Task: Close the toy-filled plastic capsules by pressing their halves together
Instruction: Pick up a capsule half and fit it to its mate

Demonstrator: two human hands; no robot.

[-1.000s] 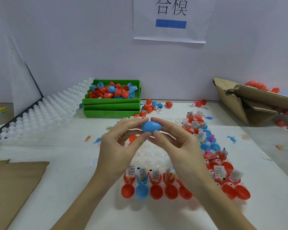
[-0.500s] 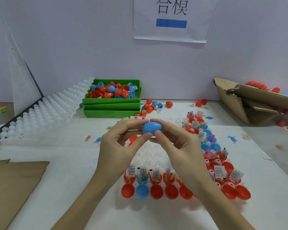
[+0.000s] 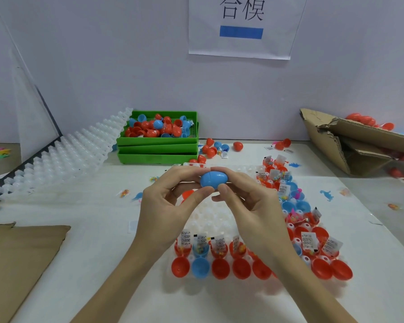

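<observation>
**Blue capsule pinched between both hands above the tray**

Blue capsule [image 3: 215,180] held level in the air at centre, over the far part of the white holding tray [image 3: 210,215]. Seam visible as a thin line left of its middle; halves look joined.

Left hand [image 3: 166,206]: grip closed round the capsule's left end, thumb tip pressed to the near side, index finger curled over the far side.

Right hand [image 3: 254,206]: grip closed round the right end, thumb meeting the left thumb just under the capsule, index finger arched over the top. Remaining fingers tucked below.

On the table [image 3: 103,229], near edge of the tray: a row of open capsule halves [image 3: 219,268], mostly red with one blue, hollow side up. Just behind them, filled halves [image 3: 201,248] with paper slips standing up. More filled halves run along the tray's right side toward the far end.

Far left: a stack of green bins [image 3: 158,148], the top one heaped with loose red and blue halves. A white empty tray [image 3: 63,157] leans beside it. A few loose capsules [image 3: 210,148] lie right of the bins.

Far right: torn cardboard box [image 3: 350,145], red capsules behind it. Near left: brown cardboard sheet [image 3: 16,257]. Paper sign [image 3: 243,26] on the wall, with a blue bar.
</observation>
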